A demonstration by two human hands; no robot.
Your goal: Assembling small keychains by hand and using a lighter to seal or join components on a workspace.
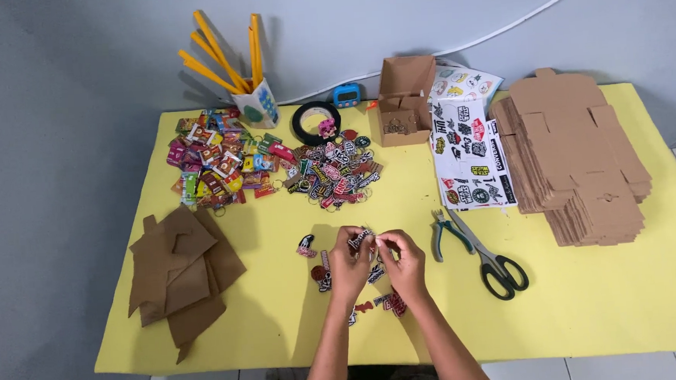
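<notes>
Keychain (pixel 361 239) between both hands' fingertips (pixel 375 242)

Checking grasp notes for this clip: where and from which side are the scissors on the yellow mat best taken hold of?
Probably by the black loop handles at the near end of the scissors, coming from the person's side. They lie flat, blades shut and pointing away to the upper left beside the green-handled pliers; the right hand is nearest.
</notes>
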